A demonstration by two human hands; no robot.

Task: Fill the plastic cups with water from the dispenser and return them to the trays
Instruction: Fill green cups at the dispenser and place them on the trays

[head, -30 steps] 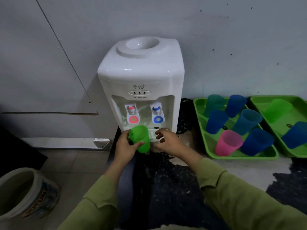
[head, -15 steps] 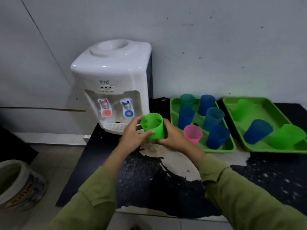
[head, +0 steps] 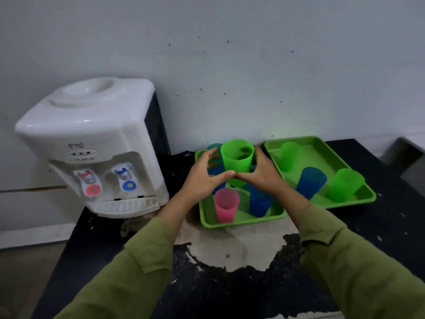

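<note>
1. Left hand [head: 202, 179] and right hand [head: 264, 176], in olive sleeves, clasp the green cup [head: 236, 157] between them, with fingers curled round its lower half and thumb tips meeting in front.
2. The green cup is upright, held above the near tray [head: 243, 222], which holds a pink cup [head: 226, 204] and blue cups.
3. The black countertop [head: 379, 226] has a worn pale patch [head: 230, 247]. A second tray [head: 315, 157] lies to the right, and a grey speckled wall stands behind.
4. The white dispenser [head: 92, 134] has red and blue taps. Its logo is too blurred to read.

Olive-green long sleeves [head: 128, 272] with wide cuffs [head: 161, 229], left hand [head: 202, 180] and right hand [head: 264, 178] bare.
</note>
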